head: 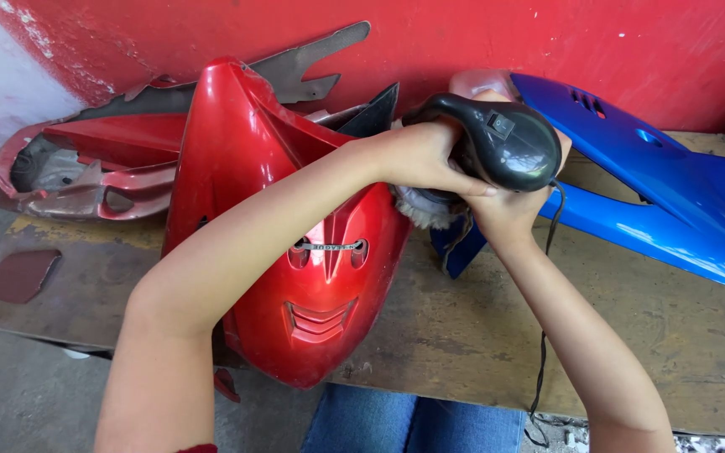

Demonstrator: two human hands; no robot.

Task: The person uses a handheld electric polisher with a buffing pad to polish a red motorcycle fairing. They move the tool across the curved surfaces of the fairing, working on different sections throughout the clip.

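Note:
A glossy red scooter front panel (295,252) lies on a worn wooden bench (463,335), its nose pointing toward me. Both my hands hold a black electric polisher (501,138) against the panel's upper right edge. My left hand (421,159) grips its handle from the left. My right hand (509,205) cups the body from below and the right. A fluffy whitish pad (419,210) shows under the tool, touching the red panel. The black cord (543,335) hangs down over the bench's front edge.
A blue scooter side panel (673,201) lies on the bench at the right. More red body parts (94,159) and a grey cut-out piece (304,67) lean against the red wall at the back left. A dark red patch (23,275) marks the bench's left end.

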